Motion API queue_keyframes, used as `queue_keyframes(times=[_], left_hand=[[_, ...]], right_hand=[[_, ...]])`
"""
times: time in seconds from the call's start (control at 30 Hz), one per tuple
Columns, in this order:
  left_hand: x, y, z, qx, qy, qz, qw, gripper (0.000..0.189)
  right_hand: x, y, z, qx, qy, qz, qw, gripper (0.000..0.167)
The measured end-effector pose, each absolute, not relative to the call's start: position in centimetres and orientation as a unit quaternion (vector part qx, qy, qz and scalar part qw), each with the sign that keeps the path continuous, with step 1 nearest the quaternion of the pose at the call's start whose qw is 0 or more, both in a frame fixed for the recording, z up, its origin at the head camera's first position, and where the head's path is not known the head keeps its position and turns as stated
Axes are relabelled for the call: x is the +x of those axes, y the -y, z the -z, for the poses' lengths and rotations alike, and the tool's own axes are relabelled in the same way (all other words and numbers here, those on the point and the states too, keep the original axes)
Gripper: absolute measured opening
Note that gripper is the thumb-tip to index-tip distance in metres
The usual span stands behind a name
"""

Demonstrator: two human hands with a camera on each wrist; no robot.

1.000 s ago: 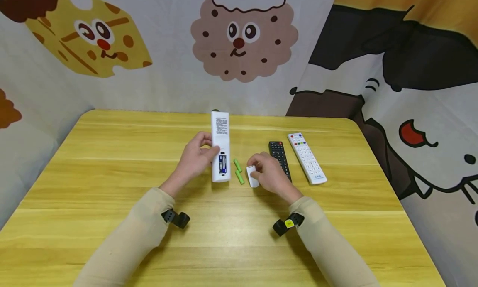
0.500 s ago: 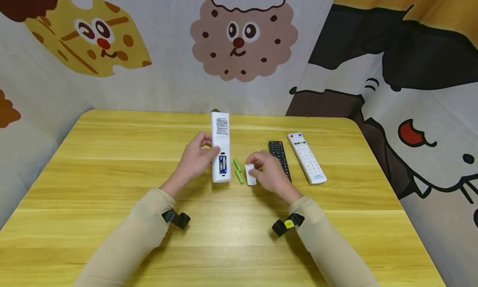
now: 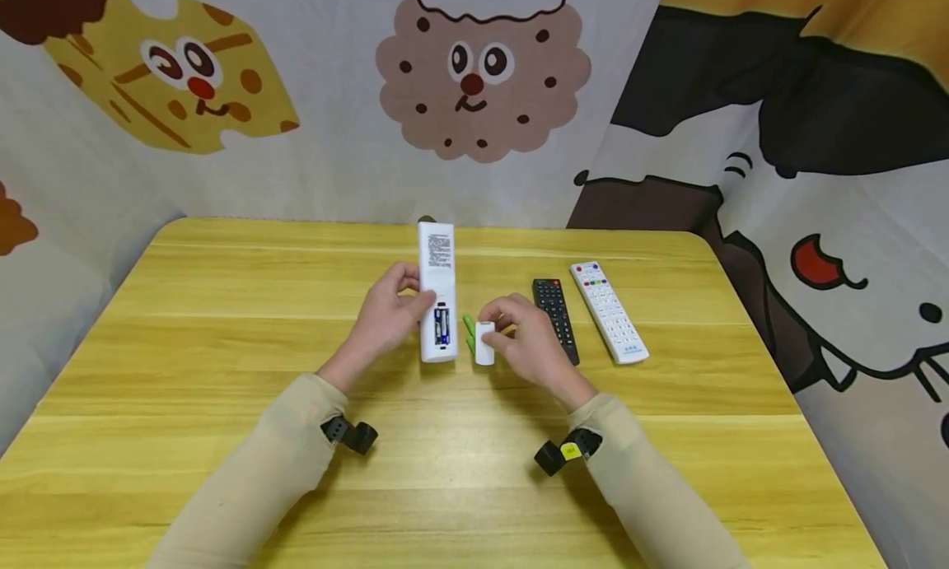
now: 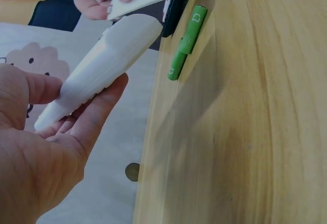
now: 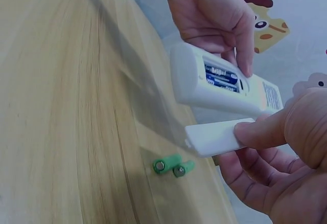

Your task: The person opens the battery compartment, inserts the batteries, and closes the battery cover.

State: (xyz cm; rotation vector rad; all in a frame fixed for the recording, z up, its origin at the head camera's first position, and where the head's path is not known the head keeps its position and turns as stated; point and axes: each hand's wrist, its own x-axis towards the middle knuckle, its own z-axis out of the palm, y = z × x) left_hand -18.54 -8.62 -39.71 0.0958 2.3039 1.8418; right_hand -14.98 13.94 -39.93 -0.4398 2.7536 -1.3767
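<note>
White remote control [image 3: 437, 282]: one, held above the bench [image 3: 445, 487] near its middle, back turned toward you, printed label at the far end. Battery compartment [image 5: 242, 85] uncovered; seated in it, side by side, two blue batteries [image 5: 223, 73]. Your left grip [image 3: 384, 315] holds the body, thumb on the back at one edge, fingers under the opposite face.

White battery cover [image 3: 483, 352]: one, pinched between thumb and fingers of your right grip [image 3: 530, 338], to the right of the compartment end, near it but apart.

Green batteries [image 5: 167, 163]: two, lying close together on the bench, partly hidden behind the cover in the head view.

Black remote control [image 3: 558, 314]: one, on the bench, keys up, just beyond your right grip, which hides part of its edge.

Second white remote [image 3: 610, 314]: one, keys up, right of the black one, slightly apart.

Beige sleeves [image 3: 245, 462]: two, yours, a black wrist camera [image 3: 359, 437] at each cuff.

Backdrop cloth [image 3: 334, 174]: printed with cartoon figures, behind the bench.
</note>
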Motion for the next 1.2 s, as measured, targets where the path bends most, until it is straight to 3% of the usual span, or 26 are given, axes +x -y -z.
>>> queue_keyframes(times=[1.2], left_hand=[[-18.3, 8.4, 39.7, 0.048, -0.775, -0.619, 0.115, 0.028]], right_hand=[[-15.3, -11.3, 39.5, -0.168, -0.814, 0.555, -0.025, 0.02]])
